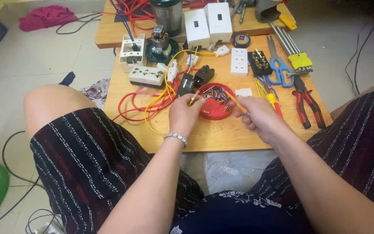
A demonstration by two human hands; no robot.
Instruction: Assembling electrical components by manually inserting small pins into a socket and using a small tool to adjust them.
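Observation:
My left hand [183, 114], with a silver bracelet on the wrist, pinches the end of a yellow wire [166, 82] just left of a red round dish [215, 110]. The dish holds several small screws and metal bits. My right hand [258, 118] is closed on a slim orange-handled tool [234, 101] whose tip points over the dish toward my left fingers. Both hands hover over the front of a low wooden table [221, 136].
Red and yellow wires [137, 104] loop across the table's left. White sockets [147, 75], black relays [194, 79], blue scissors [278, 68], red-handled pliers [304, 99], a yellow hex key set [298, 58] and white boxes [207, 24] lie behind. My knees flank the table.

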